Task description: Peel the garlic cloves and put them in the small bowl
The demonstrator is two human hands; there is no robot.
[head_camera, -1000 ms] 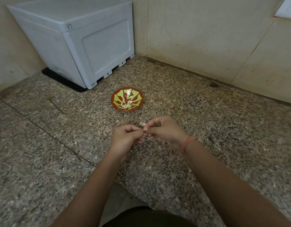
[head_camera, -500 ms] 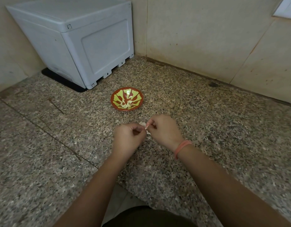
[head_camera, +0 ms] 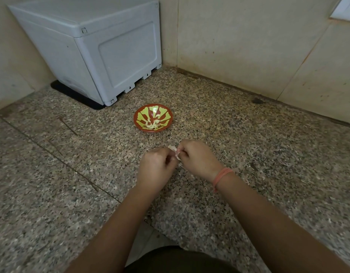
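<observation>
Pinches a garlic clove btwn both sets of fingers, just below ctr of frame. Right hand: fingers curled in, tips nipping the clove's papery skin at its upper end. Pale flap of skin sticks out up-left of the knuckles. Left hand: fingers curled too, closed on the clove's lower end. Hides most of the clove inside the two grips, so can't tell how much skin is off. Meet at the clove, both over the counter; can't tell if lifted clear of it. Wears a pink-orange wristband on the right wrist. Run down to the bottom edge as two forearms, either side of a dark garment at bottom ctr.

Sits above the hands, near but apart: small bowl, red-brown w/ yellow-green petal pattern, upright on the speckled granite counter. Holds a few pale peeled cloves in its bottom.

Fills upper left: grey plastic box, lid shut, standing on a black mat in the corner. Runs across top & right: beige wall. Crosses the left part of the counter diagonally: thin seam. Shows a small dark spot at the counter's back edge, right of ctr.
</observation>
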